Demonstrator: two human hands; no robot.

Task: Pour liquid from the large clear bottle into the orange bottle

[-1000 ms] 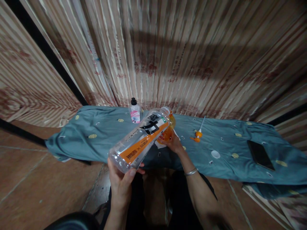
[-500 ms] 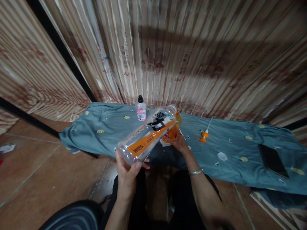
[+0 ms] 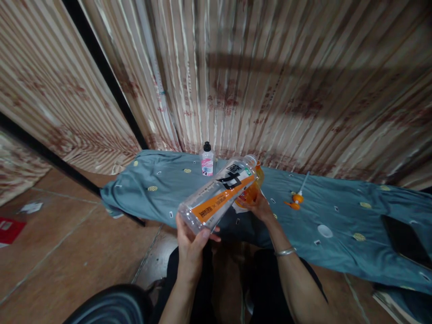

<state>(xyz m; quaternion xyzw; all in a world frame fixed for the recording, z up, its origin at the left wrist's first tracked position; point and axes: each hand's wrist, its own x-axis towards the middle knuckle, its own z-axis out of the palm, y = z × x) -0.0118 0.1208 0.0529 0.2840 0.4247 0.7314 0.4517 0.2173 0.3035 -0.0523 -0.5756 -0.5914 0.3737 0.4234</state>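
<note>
A large clear plastic bottle (image 3: 216, 195) with an orange label is tilted, its open mouth up and to the right. My left hand (image 3: 194, 240) is closed around the bottle's base. Behind its neck is an orange bottle (image 3: 249, 193), partly hidden by the clear one, and my right hand (image 3: 259, 206) is wrapped round it. The clear bottle's mouth lies against or just over the orange bottle's top; I cannot tell if they touch. An orange pump head (image 3: 297, 199) with a white tube lies to the right, near a pale round disc (image 3: 325, 231).
A small bottle with a black cap (image 3: 207, 162) stands at the back of the cloth-covered bench (image 3: 151, 171). A dark phone (image 3: 405, 238) lies at the right. Black metal bars (image 3: 111, 81) slant on the left before a striped curtain (image 3: 243, 67).
The whole view has shifted, so everything appears a little farther right and lower. Both hands keep their holds, and the bottles stay nearly as they were relative to each other.
</note>
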